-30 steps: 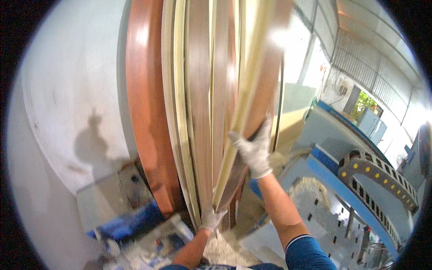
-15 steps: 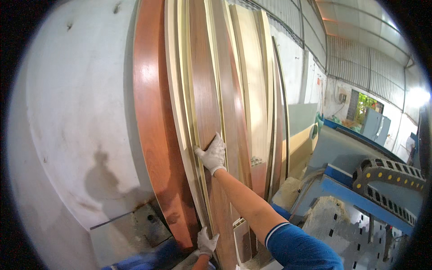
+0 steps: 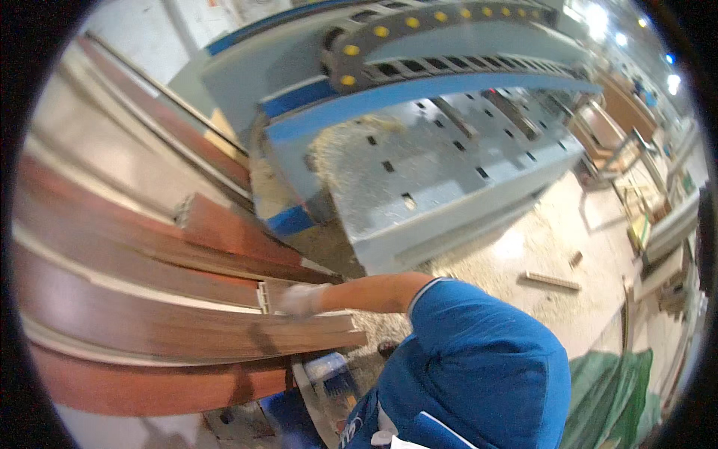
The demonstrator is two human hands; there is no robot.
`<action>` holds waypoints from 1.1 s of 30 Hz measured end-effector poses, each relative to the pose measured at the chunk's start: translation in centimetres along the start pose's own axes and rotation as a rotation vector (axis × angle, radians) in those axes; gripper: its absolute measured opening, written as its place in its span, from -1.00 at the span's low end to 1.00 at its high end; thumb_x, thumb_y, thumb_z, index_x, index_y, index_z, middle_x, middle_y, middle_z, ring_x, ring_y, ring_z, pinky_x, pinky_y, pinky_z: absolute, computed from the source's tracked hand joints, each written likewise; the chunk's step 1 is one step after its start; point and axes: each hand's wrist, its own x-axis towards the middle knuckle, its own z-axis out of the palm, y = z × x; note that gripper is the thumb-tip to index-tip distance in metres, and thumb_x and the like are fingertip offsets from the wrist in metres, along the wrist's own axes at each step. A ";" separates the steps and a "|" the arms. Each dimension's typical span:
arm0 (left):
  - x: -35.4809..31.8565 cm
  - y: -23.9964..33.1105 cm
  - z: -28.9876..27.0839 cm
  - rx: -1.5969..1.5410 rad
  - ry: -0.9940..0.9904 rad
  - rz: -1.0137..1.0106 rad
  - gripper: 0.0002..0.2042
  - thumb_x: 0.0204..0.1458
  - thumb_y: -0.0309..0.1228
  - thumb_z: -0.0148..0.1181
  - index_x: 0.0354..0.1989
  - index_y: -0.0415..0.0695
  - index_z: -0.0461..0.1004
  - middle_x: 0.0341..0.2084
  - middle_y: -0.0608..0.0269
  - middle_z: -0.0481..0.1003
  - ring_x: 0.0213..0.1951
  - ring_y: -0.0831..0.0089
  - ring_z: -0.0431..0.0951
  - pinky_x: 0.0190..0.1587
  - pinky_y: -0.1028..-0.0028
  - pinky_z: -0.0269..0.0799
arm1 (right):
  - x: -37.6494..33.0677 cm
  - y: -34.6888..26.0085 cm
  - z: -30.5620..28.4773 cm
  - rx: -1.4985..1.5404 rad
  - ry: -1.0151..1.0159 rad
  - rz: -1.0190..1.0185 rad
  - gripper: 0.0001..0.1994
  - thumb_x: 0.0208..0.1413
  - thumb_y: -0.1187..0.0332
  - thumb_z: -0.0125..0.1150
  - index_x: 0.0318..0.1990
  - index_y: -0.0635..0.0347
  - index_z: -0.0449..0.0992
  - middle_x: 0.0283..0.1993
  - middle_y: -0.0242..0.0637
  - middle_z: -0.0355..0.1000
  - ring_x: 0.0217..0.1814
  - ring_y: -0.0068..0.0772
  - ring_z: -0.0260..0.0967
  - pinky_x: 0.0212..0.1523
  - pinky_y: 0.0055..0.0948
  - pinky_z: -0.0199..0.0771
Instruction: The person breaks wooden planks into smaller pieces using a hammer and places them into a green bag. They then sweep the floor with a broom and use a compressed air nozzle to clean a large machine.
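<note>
My right hand (image 3: 301, 299), in a pale glove, reaches left across the lower ends of the leaning boards. Motion smears its fingers, so its grip cannot be made out. It is at a short brown hollow-core board piece (image 3: 277, 292), whose pale cut end shows cells. Just below the hand runs a long brown board (image 3: 172, 322); beside it lies another brown board (image 3: 134, 251). A reddish board (image 3: 164, 385) is nearest to me in the stack. My left hand is out of view.
A grey slotted machine bed (image 3: 441, 172) with sawdust and a blue beam (image 3: 434, 105) stands ahead, under a black cable chain (image 3: 441, 22). An offcut (image 3: 551, 281) lies on the dusty floor. Green cloth (image 3: 613, 396) is at lower right.
My view has swung right and down toward the machine and floor. My right hand has left the upright brown board and come to the boards' lower ends. My left hand has dropped from view.
</note>
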 end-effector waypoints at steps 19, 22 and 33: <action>-15.5 24.3 31.1 -0.060 -1.075 0.020 -0.55 0.14 -0.24 0.20 0.16 -0.15 0.32 -0.15 0.18 0.43 -0.19 0.35 0.48 -0.15 0.36 0.45 | -89.6 -2.8 25.2 0.997 0.922 2.181 -0.57 0.15 -0.02 0.11 -0.41 0.22 0.58 -0.49 -0.25 0.53 -0.49 -0.41 0.49 -0.37 -0.38 0.51; -23.7 31.3 39.5 0.132 -1.282 0.211 -0.60 0.18 -0.26 0.17 0.14 -0.13 0.34 -0.20 0.25 0.45 -0.26 0.42 0.50 -0.22 0.41 0.47 | -92.0 -6.6 28.4 1.102 1.052 2.225 -0.63 0.10 0.05 0.22 -0.25 0.23 0.61 -0.40 -0.18 0.57 -0.43 -0.37 0.52 -0.27 -0.37 0.52; -45.6 46.7 61.0 0.676 -1.450 0.438 -0.78 0.17 -0.30 0.19 -0.09 -0.13 0.46 -0.42 0.34 0.48 -0.52 0.57 0.44 -0.48 0.58 0.35 | -101.5 -7.2 29.2 1.271 1.665 2.441 -0.63 0.12 0.15 0.25 -0.04 0.24 0.55 -0.23 -0.26 0.56 -0.38 -0.49 0.49 -0.30 -0.44 0.53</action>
